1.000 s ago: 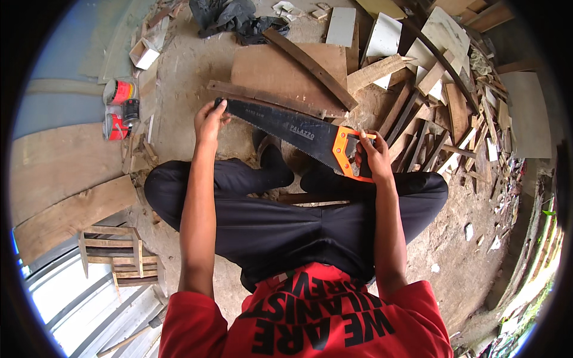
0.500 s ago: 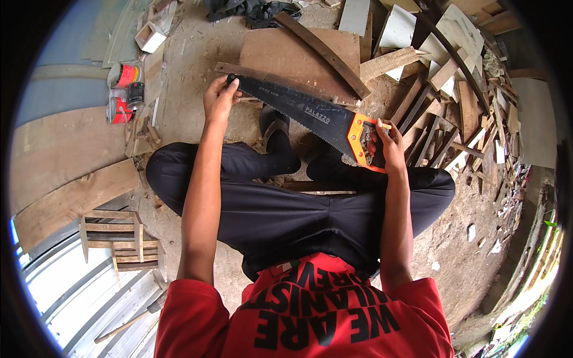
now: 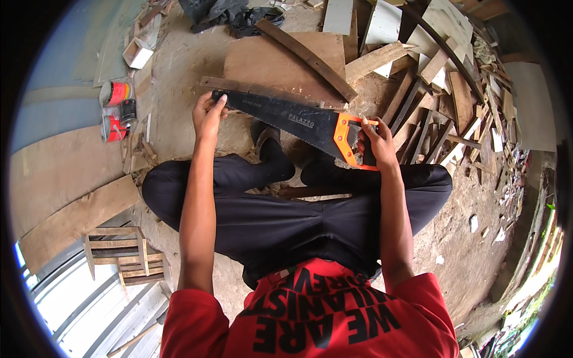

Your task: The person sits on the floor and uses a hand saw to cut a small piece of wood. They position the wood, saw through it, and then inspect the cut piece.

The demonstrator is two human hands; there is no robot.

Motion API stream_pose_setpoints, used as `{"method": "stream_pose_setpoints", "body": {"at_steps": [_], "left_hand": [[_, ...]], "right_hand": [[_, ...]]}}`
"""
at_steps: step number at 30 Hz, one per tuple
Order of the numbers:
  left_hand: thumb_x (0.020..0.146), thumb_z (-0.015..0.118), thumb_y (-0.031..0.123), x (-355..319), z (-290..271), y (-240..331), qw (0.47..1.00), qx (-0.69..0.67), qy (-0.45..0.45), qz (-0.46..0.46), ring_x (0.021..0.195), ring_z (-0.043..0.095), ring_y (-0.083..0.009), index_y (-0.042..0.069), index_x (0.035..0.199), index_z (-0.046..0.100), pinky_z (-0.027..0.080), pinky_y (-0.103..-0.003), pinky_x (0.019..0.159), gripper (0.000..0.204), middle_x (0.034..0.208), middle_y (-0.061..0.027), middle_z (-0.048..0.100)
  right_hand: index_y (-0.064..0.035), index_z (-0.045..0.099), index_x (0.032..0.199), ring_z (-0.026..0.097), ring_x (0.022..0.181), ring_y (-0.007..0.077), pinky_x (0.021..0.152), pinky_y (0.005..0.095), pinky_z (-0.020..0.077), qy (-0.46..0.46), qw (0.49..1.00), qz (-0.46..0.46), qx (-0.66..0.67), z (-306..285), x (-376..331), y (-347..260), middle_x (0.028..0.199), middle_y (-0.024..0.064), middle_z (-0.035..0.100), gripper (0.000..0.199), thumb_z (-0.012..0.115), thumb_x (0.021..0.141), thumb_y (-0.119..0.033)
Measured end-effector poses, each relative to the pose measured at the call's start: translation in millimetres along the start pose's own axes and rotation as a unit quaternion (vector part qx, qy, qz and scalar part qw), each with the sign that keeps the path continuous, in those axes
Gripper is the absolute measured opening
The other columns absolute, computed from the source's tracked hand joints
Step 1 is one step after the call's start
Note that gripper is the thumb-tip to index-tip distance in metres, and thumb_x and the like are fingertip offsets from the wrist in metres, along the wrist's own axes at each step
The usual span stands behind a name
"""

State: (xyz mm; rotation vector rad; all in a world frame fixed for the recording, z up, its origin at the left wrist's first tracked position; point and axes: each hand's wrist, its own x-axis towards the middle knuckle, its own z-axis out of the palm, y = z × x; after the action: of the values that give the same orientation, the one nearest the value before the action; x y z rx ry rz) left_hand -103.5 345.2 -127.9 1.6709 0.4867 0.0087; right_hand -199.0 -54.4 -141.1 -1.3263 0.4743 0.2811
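Note:
I sit cross-legged on the dirt floor holding a hand saw point(image 3: 280, 116) with a black blade and an orange handle level in front of me. My left hand point(image 3: 208, 113) pinches the tip of the blade. My right hand point(image 3: 375, 142) is wrapped around the orange handle point(image 3: 349, 140). The blade's teeth face toward me. Just beyond the saw lies a thin brown wood strip point(image 3: 250, 86) on a flat brown board point(image 3: 274, 59), with a long curved dark slat point(image 3: 307, 56) across it.
A heap of wood offcuts and planks point(image 3: 441, 89) fills the right and far side. Two red-and-black cans point(image 3: 116, 107) stand at the left by a small box point(image 3: 137, 53). A small wooden crate frame point(image 3: 119, 256) sits near left. Dark cloth point(image 3: 230, 15) lies at the top.
Both hands and the saw shifted slightly right and toward me in the view; the grip on tip and handle is unchanged.

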Motion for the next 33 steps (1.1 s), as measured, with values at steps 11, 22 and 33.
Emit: {"method": "stream_pose_setpoints", "body": {"at_steps": [11,22,33], "left_hand": [[0.087,0.073,0.012,8,6,-3,1.0,0.001,0.028,0.004,0.067,0.06,-0.0111,-0.001,0.128,0.048,0.051,-0.025,0.057,0.049,0.089,-0.0055,0.06],[0.087,0.074,0.012,9,16,-1,0.999,0.008,0.027,0.033,0.065,0.059,-0.0111,-0.002,0.127,0.048,0.051,-0.024,0.055,0.05,0.091,-0.0085,0.058],[0.086,0.075,0.013,11,18,-5,0.999,0.016,0.012,0.046,0.064,0.059,-0.0105,-0.003,0.127,0.048,0.05,-0.024,0.054,0.051,0.089,-0.0088,0.06]], "right_hand": [[-0.0057,0.049,0.095,0.049,0.048,0.0131,0.043,0.0282,0.0407,-0.022,1.0,-0.007,0.01,8,2,1,0.068,0.0045,0.051,0.025,0.06,0.098,-0.028],[-0.0066,0.049,0.093,0.049,0.048,0.0136,0.042,0.0278,0.0403,-0.004,0.999,0.022,0.046,11,-7,-1,0.068,0.0053,0.05,0.024,0.058,0.098,-0.029],[-0.0069,0.049,0.093,0.048,0.047,0.0131,0.042,0.0277,0.0407,0.003,0.999,0.02,0.039,4,-1,5,0.067,0.0047,0.05,0.024,0.058,0.098,-0.029]]}}
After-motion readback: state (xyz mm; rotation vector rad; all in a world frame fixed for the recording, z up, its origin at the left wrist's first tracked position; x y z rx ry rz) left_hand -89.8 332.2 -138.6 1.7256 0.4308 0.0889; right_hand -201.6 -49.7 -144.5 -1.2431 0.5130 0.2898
